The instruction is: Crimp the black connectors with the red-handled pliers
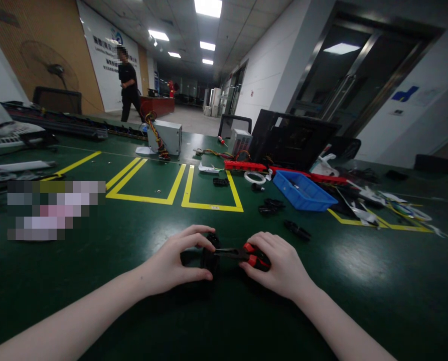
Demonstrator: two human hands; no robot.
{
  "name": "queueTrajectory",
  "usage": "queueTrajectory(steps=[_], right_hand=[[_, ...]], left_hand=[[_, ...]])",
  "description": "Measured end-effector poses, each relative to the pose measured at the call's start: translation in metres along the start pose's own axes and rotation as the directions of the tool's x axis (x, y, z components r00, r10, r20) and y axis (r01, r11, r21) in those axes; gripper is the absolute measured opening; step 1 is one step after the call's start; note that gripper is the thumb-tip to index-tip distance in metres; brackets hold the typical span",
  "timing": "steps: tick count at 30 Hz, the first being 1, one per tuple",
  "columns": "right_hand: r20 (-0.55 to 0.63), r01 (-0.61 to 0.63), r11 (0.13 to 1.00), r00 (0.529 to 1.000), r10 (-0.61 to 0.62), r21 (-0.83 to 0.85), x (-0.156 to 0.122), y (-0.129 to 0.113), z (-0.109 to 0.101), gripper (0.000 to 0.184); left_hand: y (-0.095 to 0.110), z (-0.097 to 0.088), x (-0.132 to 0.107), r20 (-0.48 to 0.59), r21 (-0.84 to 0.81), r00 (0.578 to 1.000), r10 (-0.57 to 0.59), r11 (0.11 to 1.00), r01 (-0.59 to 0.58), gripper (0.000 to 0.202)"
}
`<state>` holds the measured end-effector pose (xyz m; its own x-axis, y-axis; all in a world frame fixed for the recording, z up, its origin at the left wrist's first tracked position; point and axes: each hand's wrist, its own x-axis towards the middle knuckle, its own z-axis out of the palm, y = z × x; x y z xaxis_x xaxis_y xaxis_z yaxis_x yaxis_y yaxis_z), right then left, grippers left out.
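Observation:
My left hand (174,260) is curled round a small black part (209,259) that rests on the green table (141,235) near its front edge. My right hand (280,263) grips the red and black handle of a screwdriver (256,255). The tool's dark shaft runs leftward into the black part between my two hands. More small black parts (271,206) lie just beyond my hands, and another black piece (297,229) lies to the right.
Yellow tape boxes (188,193) mark the table's middle. A blue bin (302,190), a red strip, a black computer case (291,140) and loose cables crowd the right. A grey power supply (169,138) stands further back. A person in black walks at the far left.

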<state>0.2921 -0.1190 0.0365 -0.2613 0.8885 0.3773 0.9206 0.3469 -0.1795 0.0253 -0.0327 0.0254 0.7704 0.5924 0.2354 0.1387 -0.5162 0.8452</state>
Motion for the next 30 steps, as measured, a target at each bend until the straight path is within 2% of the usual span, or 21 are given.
queueTrajectory(steps=[4, 8, 17, 30], right_hand=[[-0.049, 0.012, 1.0, 0.999, -0.012, 0.0, -0.001, -0.003, 0.0, 0.023], [-0.061, 0.037, 0.999, 0.997, -0.037, -0.001, -0.001, -0.006, 0.002, 0.025], [-0.083, 0.076, 0.997, 0.994, -0.077, -0.01, -0.001, -0.007, 0.007, 0.026], [-0.065, 0.095, 0.995, 0.993, -0.094, 0.012, -0.003, -0.008, 0.012, 0.022]], left_hand=[[0.001, 0.001, 0.0, 0.009, -0.049, 1.0, 0.009, 0.999, -0.008, 0.045], [0.001, 0.002, 0.0, 0.022, -0.051, 1.0, 0.015, 0.999, -0.014, 0.048], [0.004, -0.001, 0.0, 0.056, 0.009, 0.998, 0.011, 1.0, -0.012, 0.041], [0.003, 0.001, 0.001, 0.041, -0.032, 0.999, 0.022, 0.999, -0.02, 0.033]])
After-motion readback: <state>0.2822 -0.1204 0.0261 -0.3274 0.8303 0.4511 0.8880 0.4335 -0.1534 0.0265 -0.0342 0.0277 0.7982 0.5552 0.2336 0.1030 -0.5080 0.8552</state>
